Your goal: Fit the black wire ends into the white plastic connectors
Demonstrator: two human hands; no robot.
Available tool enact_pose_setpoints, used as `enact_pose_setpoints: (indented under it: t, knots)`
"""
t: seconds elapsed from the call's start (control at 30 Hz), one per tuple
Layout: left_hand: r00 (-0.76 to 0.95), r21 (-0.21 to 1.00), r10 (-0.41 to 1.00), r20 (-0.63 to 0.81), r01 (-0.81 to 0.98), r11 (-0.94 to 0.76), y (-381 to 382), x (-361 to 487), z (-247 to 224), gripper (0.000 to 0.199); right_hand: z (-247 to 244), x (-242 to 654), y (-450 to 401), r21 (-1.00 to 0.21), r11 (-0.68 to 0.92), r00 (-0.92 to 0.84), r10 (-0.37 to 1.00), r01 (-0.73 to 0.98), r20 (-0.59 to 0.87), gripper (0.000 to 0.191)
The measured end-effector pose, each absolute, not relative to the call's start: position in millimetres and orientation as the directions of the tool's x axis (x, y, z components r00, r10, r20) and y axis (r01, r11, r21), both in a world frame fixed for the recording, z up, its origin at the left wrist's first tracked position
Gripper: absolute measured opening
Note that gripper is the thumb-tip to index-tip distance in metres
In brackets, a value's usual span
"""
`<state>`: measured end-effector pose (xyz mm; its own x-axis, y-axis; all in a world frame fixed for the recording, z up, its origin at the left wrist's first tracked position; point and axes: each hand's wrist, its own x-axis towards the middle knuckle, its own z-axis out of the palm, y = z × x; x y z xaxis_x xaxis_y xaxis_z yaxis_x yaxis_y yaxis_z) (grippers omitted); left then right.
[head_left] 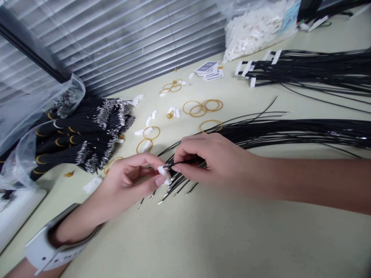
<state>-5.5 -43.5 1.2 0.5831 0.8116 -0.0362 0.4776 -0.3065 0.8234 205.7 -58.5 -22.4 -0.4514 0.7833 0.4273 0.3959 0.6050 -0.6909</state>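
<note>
Between its thumb and forefinger, my left hand (131, 185) pinches a small white connector (164, 174). My right hand (213, 158) grips a black wire (188, 161) close to its metal tip, and that tip meets the connector's right side. How deep the tip sits in the connector is too small to tell. Under and behind both hands lies a long bundle of black wires (269, 133), its loose ends with metal tips fanned out below the fingers.
Tied black wire bundles (95, 131) lie at the left by clear plastic. Yellow rubber bands (197, 109) and white connector pieces are scattered behind my hands. Playing cards (209, 70), a bag of white parts (257, 29) and wires with white connectors (313, 71) are farther back.
</note>
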Motion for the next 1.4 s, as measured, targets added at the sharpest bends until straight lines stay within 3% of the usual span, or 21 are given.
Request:
enact_pose_setpoints:
  t: [0.23,0.47,0.6,0.7,0.8,0.9,1.03,1.4]
  knots:
    - [0.597,0.776,0.802,-0.035,0.521,-0.354,-46,-9,-2,0.005,-24,205,-59,-0.670,0.618,-0.474,0.773,0.411,0.422,0.013]
    - [0.603,0.730,0.798,0.012,0.540,-0.419,-52,-7,-2,0.006,-25,202,-63,-0.565,0.693,-0.499,0.718,0.448,0.485,0.015]
    - [0.579,0.773,0.815,-0.004,0.519,-0.365,-52,-3,-3,0.006,-24,203,-62,-0.587,0.698,-0.481,0.713,0.410,0.510,0.014]
    - [0.537,0.820,0.842,0.053,0.457,-0.343,-47,0,-1,0.005,-22,205,-61,-0.624,0.683,-0.375,0.730,0.380,0.572,0.013]
    - [0.484,0.831,0.869,0.097,0.442,-0.339,-41,0,1,0.005,-21,205,-64,-0.538,0.738,-0.246,0.656,0.408,0.713,0.011]
    - [0.458,0.848,0.883,0.099,0.425,-0.316,-37,-3,1,0.006,-22,203,-69,-0.403,0.780,-0.268,0.567,0.479,0.779,0.012]
    - [0.511,0.867,0.856,0.077,0.390,-0.310,-39,-6,-1,0.006,-26,198,-74,-0.282,0.765,-0.359,0.549,0.579,0.755,0.011]
    - [0.574,0.860,0.818,0.042,0.396,-0.321,-44,-9,-2,0.007,-25,198,-72,-0.288,0.733,-0.409,0.610,0.616,0.679,0.016]
